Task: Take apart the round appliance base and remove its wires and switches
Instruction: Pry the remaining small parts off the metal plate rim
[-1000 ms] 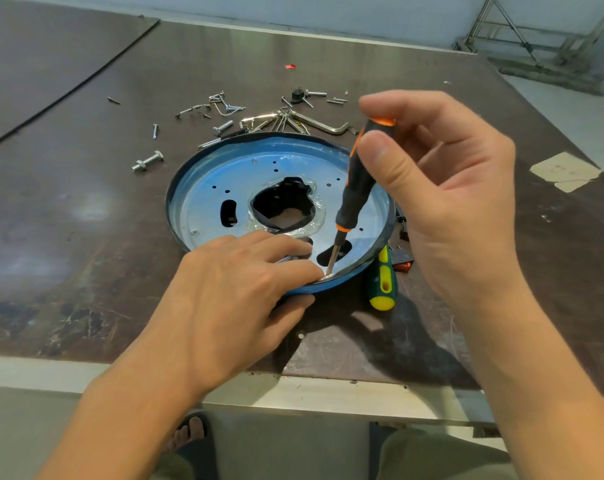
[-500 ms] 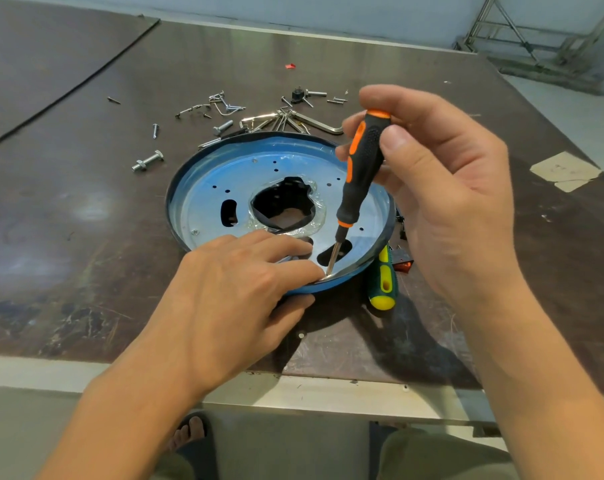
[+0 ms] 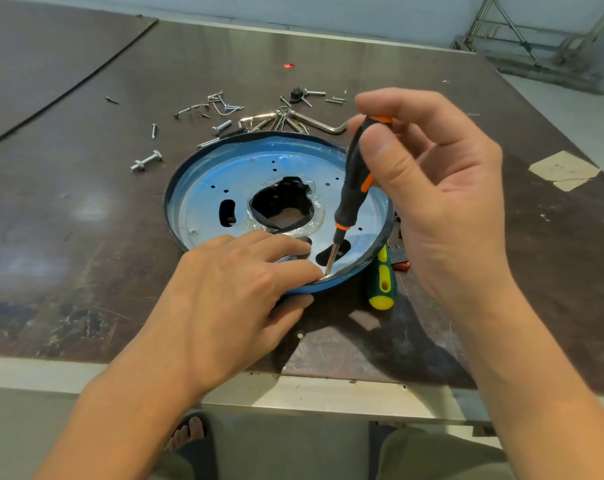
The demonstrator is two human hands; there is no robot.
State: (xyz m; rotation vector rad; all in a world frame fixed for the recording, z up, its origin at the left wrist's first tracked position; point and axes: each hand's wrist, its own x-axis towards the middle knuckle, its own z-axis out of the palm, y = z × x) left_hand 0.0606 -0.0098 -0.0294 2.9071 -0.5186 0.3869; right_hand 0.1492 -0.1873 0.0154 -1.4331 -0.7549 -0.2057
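Where the dark brown tabletop [image 3: 85,220] meets its pale near edge, the head view shows the round appliance base [image 3: 279,174], a shallow blue metal dish, lying open side up near the middle of the board, with an irregular black opening at its centre and several slots and small holes in its floor. The left hand [image 3: 231,292] lies flat over the near rim of the base, fingers extended and together, its fingertips resting on the floor of the dish and the thumb below the rim outside; it presses rather than grips. The right hand [image 3: 442,202] is closed on the black-and-orange screwdriver [image 3: 354,181], pinching the top of the handle between thumb and fingers. The tool stands steeply tilted, its tip set at the inside of the near rim, just beside the left fingertips. A second screwdriver, with a green-and-yellow handle [image 3: 382,278], lies on the tabletop touching the right side of the base, partly hidden beneath it. Beyond the far rim are loose screws [image 3: 220,105], a bolt [image 3: 147,161] and a bent metal key [image 3: 323,125]. A scrap of tan tape [image 3: 563,169] sits well apart to the right.
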